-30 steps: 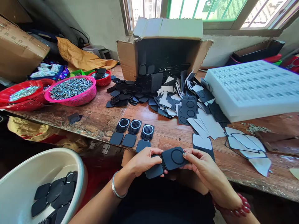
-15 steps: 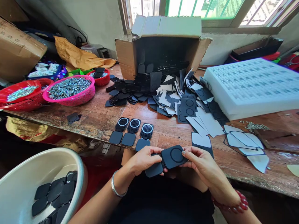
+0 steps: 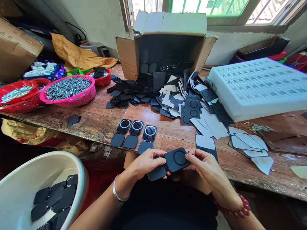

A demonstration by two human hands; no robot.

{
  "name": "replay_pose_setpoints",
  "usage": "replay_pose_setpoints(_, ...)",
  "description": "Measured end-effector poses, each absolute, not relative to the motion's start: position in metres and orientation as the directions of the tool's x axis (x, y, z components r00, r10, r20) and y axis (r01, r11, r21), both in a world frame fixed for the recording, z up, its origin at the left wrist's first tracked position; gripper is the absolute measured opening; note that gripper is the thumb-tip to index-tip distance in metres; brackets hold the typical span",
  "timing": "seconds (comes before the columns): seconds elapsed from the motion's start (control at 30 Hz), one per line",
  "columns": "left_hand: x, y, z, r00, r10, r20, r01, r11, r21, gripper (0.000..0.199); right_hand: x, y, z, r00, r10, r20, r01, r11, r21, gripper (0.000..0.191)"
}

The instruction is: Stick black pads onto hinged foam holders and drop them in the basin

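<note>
Both hands hold a black folding two-panel pad [image 3: 177,159], which looks like a folding wireless charger, just off the table's front edge. A dark ring marks its right panel. My left hand [image 3: 148,163] is closed on the left panel and hinge, thumb on top. With thumb and fingers, my right hand [image 3: 203,164] pinches the right panel's outer edge; some fingers are hidden underneath. Three unfolded pads lie in a row behind my left hand, including one pad [image 3: 150,132] with a white ring over a black grid. Beyond my right hand is a dark sheet with a white panel [image 3: 205,142].
An open cardboard box [image 3: 127,56] spills black parts and a pile of ring-marked sheets [image 3: 192,108]. White foam trays [image 3: 254,92] stand right. A pink basket [image 3: 81,99] of metal pins sits left. Below left, a cream tub [image 3: 82,188] contains black pads. White-faced cut sheets [image 3: 249,142] lie right.
The whole view has shifted slightly. Both hands keep the same hold on the folding pad, with only very slight movement of the right fingers at its edge.
</note>
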State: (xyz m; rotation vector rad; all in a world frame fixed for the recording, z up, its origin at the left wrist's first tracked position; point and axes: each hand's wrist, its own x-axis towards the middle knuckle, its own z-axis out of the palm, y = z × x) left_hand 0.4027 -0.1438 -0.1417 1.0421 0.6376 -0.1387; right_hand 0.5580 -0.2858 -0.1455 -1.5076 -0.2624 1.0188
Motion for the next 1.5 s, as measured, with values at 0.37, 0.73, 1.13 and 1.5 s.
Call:
replay_pose_setpoints(0.37, 0.401, -0.147, -0.143, 0.804, 0.243, -0.543, 0.377, 0.498, 0.781, 0.039, 0.560, -0.292, -0.158, 0.578, 0.713, -0.398, -0.346, -0.228, -0.910, 0.039)
replay_pose_setpoints(0.73, 0.402, -0.150, -0.142, 0.797, 0.287, -0.531, 0.352, 0.494, 0.795, 0.038, 0.559, -0.292, -0.161, 0.582, 0.711, -0.395, -0.374, -0.197, -0.906, 0.037)
replay_pose_setpoints(1.13, 0.401, -0.151, -0.141, 0.818, 0.325, -0.475, 0.308, 0.450, 0.838, 0.039, 0.558, -0.289, -0.162, 0.630, 0.711, -0.312, -0.237, -0.206, -0.949, 0.041)
replay_pose_setpoints(1.5, 0.401, -0.150, -0.141, 0.821, 0.302, -0.484, 0.322, 0.455, 0.830, 0.042, 0.552, -0.288, -0.153, 0.708, 0.706, 0.014, 0.249, -0.231, -0.940, 0.029)
